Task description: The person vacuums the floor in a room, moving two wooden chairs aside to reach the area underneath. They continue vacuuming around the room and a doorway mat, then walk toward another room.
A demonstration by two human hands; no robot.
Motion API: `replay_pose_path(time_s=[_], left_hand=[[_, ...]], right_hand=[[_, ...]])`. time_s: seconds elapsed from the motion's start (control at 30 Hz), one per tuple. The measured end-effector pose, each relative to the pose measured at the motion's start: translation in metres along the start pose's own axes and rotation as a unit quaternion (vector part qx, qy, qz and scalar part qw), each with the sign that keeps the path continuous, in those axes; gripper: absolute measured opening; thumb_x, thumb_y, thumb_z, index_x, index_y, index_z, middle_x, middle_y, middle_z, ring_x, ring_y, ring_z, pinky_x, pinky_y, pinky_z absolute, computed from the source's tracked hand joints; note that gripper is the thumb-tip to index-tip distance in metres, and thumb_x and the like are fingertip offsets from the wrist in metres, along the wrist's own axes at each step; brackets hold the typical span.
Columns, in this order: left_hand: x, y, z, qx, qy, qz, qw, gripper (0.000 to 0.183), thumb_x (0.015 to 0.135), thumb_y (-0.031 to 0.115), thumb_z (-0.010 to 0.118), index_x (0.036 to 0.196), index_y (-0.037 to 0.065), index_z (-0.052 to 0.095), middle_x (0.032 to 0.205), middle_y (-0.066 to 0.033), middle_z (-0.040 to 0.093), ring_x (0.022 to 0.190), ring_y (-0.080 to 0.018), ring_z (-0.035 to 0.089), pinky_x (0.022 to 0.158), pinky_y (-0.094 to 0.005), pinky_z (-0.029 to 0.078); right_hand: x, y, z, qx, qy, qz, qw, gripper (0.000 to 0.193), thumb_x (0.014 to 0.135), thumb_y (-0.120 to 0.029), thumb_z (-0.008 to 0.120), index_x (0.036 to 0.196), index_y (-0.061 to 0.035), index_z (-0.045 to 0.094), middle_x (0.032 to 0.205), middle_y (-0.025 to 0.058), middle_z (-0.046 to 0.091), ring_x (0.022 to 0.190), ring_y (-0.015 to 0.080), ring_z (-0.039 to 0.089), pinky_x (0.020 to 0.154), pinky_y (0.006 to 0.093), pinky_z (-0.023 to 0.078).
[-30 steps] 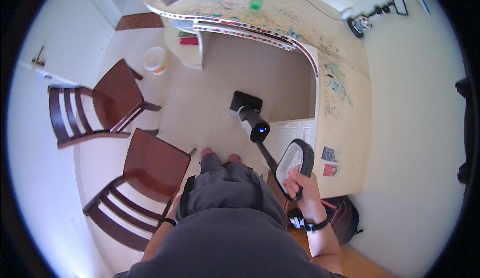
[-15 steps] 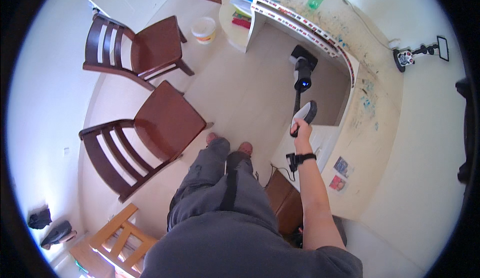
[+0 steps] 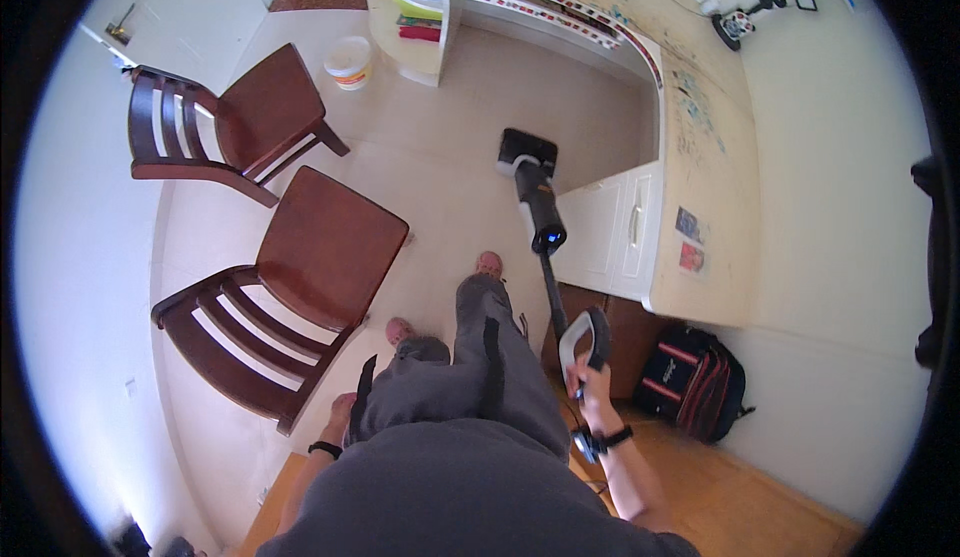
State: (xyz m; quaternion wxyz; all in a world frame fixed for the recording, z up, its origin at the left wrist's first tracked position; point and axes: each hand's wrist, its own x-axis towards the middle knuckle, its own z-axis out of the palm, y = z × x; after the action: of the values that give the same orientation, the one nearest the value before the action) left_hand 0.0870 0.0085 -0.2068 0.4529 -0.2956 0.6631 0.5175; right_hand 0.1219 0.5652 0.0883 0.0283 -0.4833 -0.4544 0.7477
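Note:
My right hand (image 3: 592, 387) is wrapped round the looped handle of a black and grey upright floor cleaner (image 3: 540, 202). The cleaner's thin pole slants forward and left from my grip. Its dark floor head rests on the pale floor, just outside the knee space of the curved desk. A small blue light glows on top of its body. My left hand (image 3: 342, 415) hangs low beside my left thigh, partly hidden by my clothes, so its fingers cannot be made out. Nothing shows in it.
Two dark wooden chairs (image 3: 335, 247) stand on the left. A white lidded bucket (image 3: 348, 62) sits farther off, near open shelves (image 3: 405, 57). The desk (image 3: 715, 207) with a white cabinet (image 3: 610, 232) curves along the right. A dark backpack (image 3: 690, 382) leans by the wall.
My right hand has drawn the floor cleaner back and left, out of the desk's knee space. My feet have shifted, and my left hand has come into view.

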Motion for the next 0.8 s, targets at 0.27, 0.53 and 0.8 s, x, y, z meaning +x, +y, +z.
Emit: replay_pose_path(time_s=[0.27,0.53,0.8], left_hand=[[-0.031,-0.022,-0.049,0.155,-0.047,0.021,0.987,0.022,0.09,0.023,0.047,0.1,0.009,0.061,0.086,-0.0102,0.066,0.077,-0.0204,0.063,0.068,-0.0365,0.048],[-0.067,-0.047,-0.035,0.172,0.038,-0.003,0.984,0.02,0.09,0.023,0.048,0.098,0.01,0.061,0.083,-0.0089,0.065,0.076,-0.0202,0.063,0.067,-0.0355,0.049],[-0.113,-0.056,0.016,0.041,0.091,-0.032,0.994,0.019,0.089,0.022,0.049,0.097,0.009,0.061,0.081,-0.0079,0.064,0.076,-0.0197,0.062,0.066,-0.0341,0.05]], right_hand=[[-0.177,-0.025,-0.016,-0.049,0.121,0.07,0.989,0.015,0.071,-0.004,0.063,0.071,-0.0036,0.048,0.047,0.0047,0.045,0.032,0.0106,0.036,0.03,0.0224,0.026],[-0.178,-0.06,-0.027,-0.088,0.093,0.019,0.992,0.018,0.072,-0.007,0.065,0.068,0.0001,0.049,0.044,0.0071,0.046,0.029,0.0112,0.036,0.028,0.0229,0.027],[-0.046,-0.13,-0.02,-0.151,-0.007,-0.07,0.986,0.023,0.077,-0.01,0.06,0.06,-0.0055,0.045,0.041,0.0031,0.04,0.028,0.0113,0.034,0.028,0.0239,0.024]])
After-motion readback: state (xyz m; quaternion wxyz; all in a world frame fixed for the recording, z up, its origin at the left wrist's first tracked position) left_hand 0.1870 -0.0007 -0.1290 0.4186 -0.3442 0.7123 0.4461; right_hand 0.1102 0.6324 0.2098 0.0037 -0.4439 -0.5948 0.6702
